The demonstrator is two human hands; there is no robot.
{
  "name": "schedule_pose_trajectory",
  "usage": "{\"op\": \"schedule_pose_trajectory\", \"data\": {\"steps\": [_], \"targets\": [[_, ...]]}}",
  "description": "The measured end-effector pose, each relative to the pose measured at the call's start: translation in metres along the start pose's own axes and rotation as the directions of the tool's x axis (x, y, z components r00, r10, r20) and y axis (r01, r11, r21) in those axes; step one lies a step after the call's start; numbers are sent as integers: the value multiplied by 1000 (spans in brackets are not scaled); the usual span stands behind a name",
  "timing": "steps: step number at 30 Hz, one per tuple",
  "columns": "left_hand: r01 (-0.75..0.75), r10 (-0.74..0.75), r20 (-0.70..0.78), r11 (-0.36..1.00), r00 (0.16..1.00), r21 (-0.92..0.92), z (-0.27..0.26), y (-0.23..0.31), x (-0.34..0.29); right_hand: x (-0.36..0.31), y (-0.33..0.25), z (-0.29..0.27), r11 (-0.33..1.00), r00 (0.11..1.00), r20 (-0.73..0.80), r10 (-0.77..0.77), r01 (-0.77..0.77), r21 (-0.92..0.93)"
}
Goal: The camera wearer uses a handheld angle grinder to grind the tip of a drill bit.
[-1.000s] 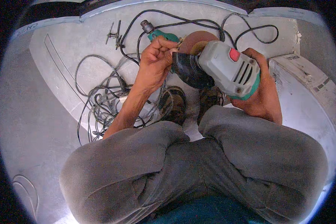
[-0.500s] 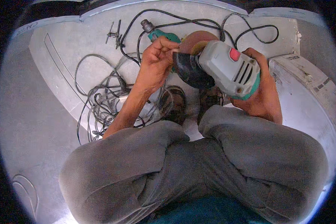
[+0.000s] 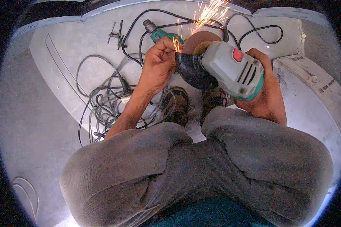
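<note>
My right hand (image 3: 269, 89) is wrapped round the body of a grey and green angle grinder (image 3: 229, 62) with a red button. Its reddish-brown disc (image 3: 201, 38) faces away from me, and a black guard (image 3: 191, 72) covers the near side. Orange sparks (image 3: 210, 17) fly off the disc toward the far edge, with a smaller burst beside my left fingers. My left hand (image 3: 157, 62) is closed in a pinch at the disc's left edge; whatever it holds there is too small and hidden to make out. Just beyond that hand lies a green drill (image 3: 162, 34) with a metal chuck.
Tangled cables (image 3: 106, 108) lie on the floor left of my feet, and a black cord (image 3: 178, 17) loops across the far side. Small dark metal tools (image 3: 117, 34) rest at the far left. On the right stands a pale curved panel or carton (image 3: 307, 81) with printing.
Sparks now stream from the disc, where none showed before. Both hands and the grinder stay in nearly the same place.
</note>
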State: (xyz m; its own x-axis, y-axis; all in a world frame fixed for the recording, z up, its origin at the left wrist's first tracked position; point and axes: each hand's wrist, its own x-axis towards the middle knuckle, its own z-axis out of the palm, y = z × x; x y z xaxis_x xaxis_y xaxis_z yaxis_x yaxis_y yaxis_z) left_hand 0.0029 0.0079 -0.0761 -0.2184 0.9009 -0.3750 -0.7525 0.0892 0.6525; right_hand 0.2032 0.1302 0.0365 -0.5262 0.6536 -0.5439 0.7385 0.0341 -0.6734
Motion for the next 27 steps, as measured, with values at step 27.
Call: {"op": "schedule_pose_trajectory", "data": {"steps": [27], "targets": [[18, -17, -6, 998, 1000, 63, -9, -2, -2, 0, -5, -3, 999, 1000, 16, -15, 14, 35]]}}
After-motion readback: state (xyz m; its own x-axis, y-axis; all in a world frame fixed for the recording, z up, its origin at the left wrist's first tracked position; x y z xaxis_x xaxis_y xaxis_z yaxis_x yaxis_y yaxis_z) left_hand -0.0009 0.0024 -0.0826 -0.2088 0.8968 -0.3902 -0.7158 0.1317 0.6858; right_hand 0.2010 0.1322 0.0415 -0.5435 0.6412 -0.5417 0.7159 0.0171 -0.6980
